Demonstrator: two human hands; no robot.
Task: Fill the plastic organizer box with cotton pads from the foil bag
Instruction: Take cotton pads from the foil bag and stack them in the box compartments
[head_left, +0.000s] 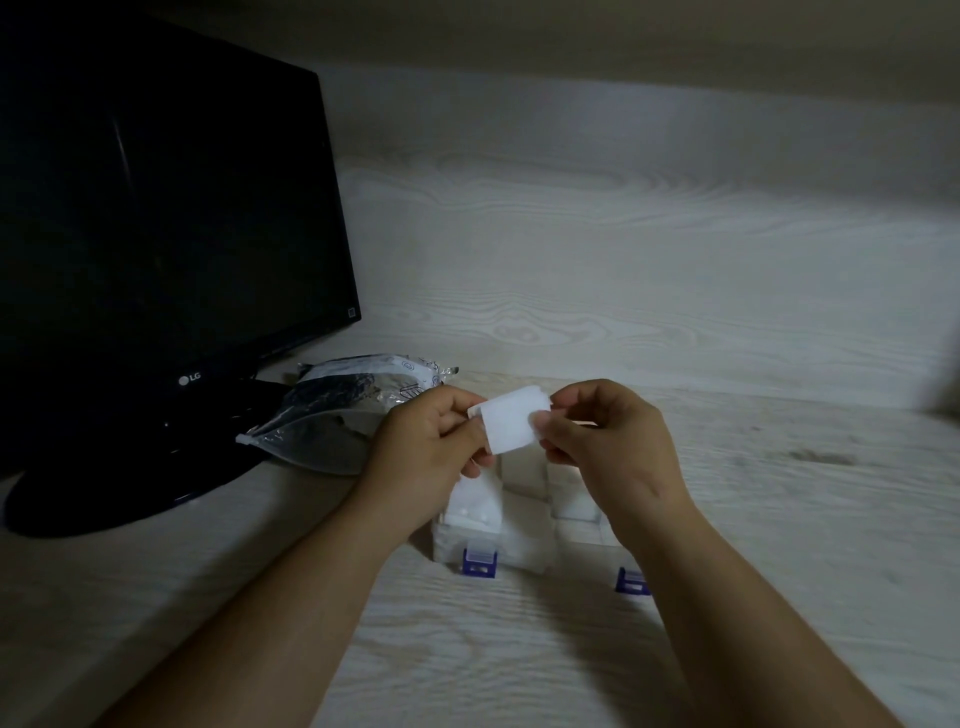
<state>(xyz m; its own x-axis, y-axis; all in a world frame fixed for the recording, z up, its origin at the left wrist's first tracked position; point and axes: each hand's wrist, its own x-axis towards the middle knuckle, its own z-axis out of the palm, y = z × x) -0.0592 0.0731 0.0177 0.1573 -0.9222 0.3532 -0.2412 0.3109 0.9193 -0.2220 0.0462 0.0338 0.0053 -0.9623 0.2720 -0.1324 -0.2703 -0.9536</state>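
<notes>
Just above the organizer box (524, 540), both hands are working a small stack of cotton pads (511, 423). The left hand (436, 441) pinches one end and the right hand (608, 441) pinches the other, fingers (467, 408) clamped on the white stack from both sides. It's held clear of the box, not yet lowered in.

Progress looks decent: the near compartments show white fill, and the front-left one has pads sitting up to its rim. In this dim, soft light I'd say the box is probably more than half loaded, but I can't count compartments. What's left is seating this stack and topping up any gaps.

The foil bag (332, 415) lies open-mouthed on the counter (727, 519) to the left, against the monitor (156, 234) base; whether pads remain inside it can't be seen. The hands hide the box's far half, and the right forearm cuts off one of the two blue latches (479, 564).
</notes>
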